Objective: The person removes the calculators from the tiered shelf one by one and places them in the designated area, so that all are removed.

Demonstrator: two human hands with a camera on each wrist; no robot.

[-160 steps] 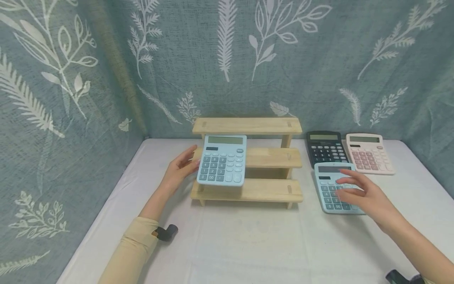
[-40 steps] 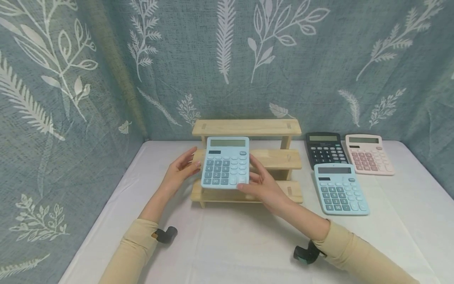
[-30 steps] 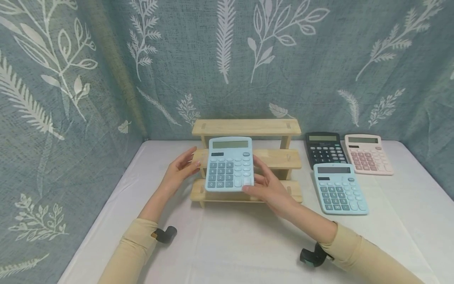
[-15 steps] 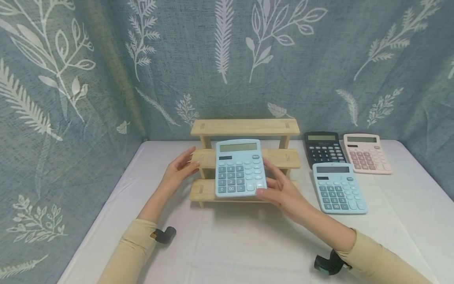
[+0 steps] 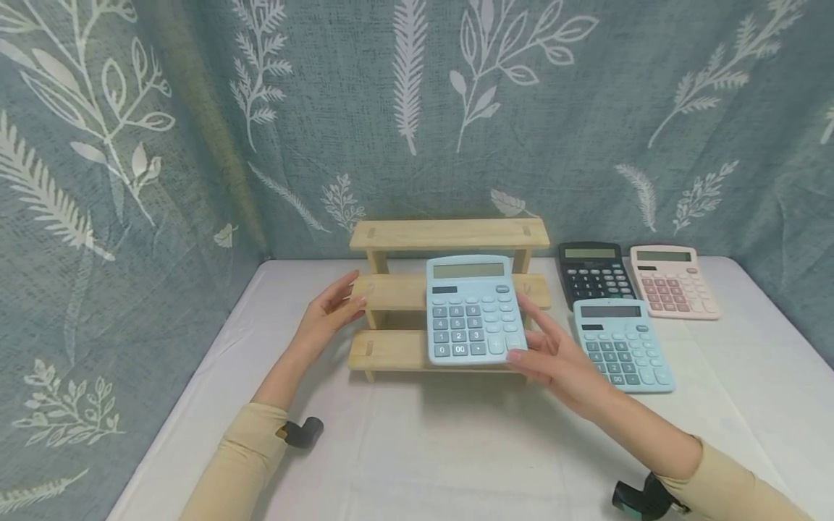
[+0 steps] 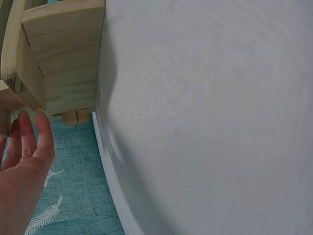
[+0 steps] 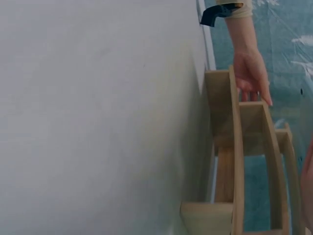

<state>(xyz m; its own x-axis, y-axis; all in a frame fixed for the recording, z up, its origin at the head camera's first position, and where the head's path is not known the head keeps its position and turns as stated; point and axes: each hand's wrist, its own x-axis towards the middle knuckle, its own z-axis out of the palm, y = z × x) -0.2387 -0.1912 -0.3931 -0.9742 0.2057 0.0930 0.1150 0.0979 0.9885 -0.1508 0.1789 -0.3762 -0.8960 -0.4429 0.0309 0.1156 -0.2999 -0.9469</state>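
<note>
My right hand (image 5: 565, 360) grips a light blue calculator (image 5: 472, 311) by its lower right side, thumb on the front and fingers behind. The calculator is held face up, tilted towards me, in front of the three-tier wooden shelf stand (image 5: 391, 291). At the stand's left side, my left hand (image 5: 329, 315) holds the end of the middle tier. In the left wrist view its fingertips (image 6: 41, 117) meet the wood; its thumb is hidden there. The right wrist view shows the tier's end between thumb and fingers. Only a sliver of my right hand (image 7: 307, 191) appears there.
To the right of the stand lie a black calculator (image 5: 593, 275), a pink calculator (image 5: 674, 282) and a second light blue calculator (image 5: 628, 340), close together on the white tablecloth (image 5: 456, 449). A patterned teal curtain (image 5: 365, 108) hangs behind and along the sides.
My right hand, over the second blue calculator at first, took the other blue calculator at the stand and has carried it rightwards and slightly nearer. The left hand stays put.
</note>
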